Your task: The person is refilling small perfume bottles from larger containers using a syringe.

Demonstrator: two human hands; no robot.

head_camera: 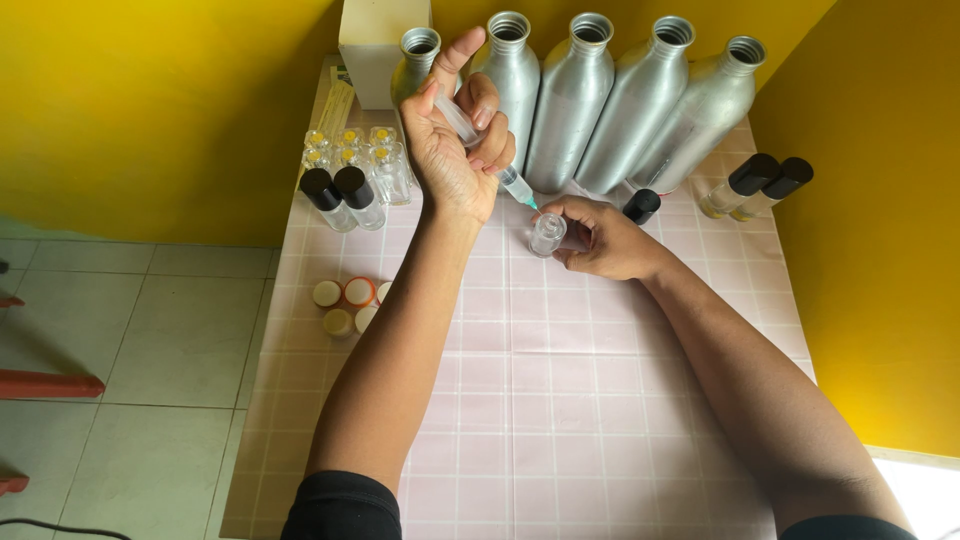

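My left hand (452, 140) grips a clear plastic syringe (500, 170) that slants down to the right, thumb raised over the plunger. Its green tip points into the mouth of a small clear glass bottle (546, 234). My right hand (600, 238) holds that bottle upright on the pink tiled table (560, 400). The two hands are close together at the far middle of the table.
Several tall aluminium bottles (600, 100) stand along the back edge beside a white box (372, 50). Small clear bottles, some with black caps (340, 190), sit at the back left, with small round lids (345, 305) nearer. A loose black cap (641, 205) and two capped bottles (755, 185) lie right.
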